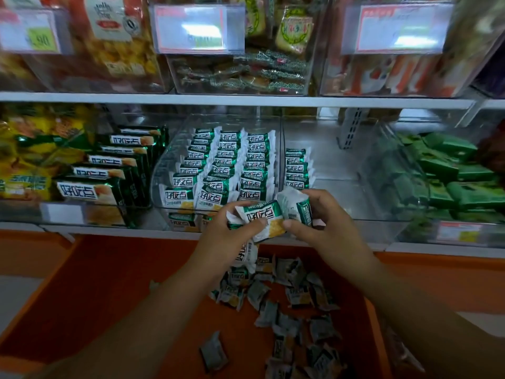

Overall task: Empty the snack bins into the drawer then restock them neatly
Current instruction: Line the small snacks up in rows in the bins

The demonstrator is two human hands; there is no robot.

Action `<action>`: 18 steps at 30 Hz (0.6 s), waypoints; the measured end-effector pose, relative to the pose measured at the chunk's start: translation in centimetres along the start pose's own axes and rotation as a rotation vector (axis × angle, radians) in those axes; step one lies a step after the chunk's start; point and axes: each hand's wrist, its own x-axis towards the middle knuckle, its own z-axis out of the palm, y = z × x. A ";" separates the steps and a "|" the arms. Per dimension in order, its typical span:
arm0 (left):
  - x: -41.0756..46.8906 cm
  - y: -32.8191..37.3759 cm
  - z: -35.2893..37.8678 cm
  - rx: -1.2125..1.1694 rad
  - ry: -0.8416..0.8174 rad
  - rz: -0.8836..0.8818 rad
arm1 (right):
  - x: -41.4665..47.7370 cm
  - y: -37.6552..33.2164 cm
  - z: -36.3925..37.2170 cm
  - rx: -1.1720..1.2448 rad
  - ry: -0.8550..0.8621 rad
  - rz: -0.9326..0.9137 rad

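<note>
A clear plastic bin [161, 170] on the lower shelf holds three neat rows of small green-and-white snack packets [229, 165]. To its right a second clear bin [341, 203] holds one short row of the same packets [296, 169]. In front of the bins my left hand [232, 233] grips a few of these packets [259, 214], and another hangs below it. My right hand [319, 217] grips one more packet [296, 207] touching those. Below, the open orange drawer [131, 283] holds several loose packets [295, 305] in a scattered pile.
Larger green boxes of the same brand [109, 170] stand in a row to the left, beside yellow bags [32, 149]. A clear bin of dark green packets [451, 173] sits at the right. The upper shelf [246, 99] carries more clear bins with price tags.
</note>
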 end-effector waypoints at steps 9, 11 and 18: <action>0.5 0.6 -0.9 -0.204 0.024 -0.096 | 0.4 -1.7 -0.2 0.038 -0.158 0.033; 0.4 0.7 -0.9 -0.206 0.036 -0.093 | 0.4 -1.7 -0.2 0.078 -0.180 0.019; 0.3 0.8 -0.7 -0.189 0.025 -0.090 | 0.9 -0.6 -0.3 0.162 -0.025 0.079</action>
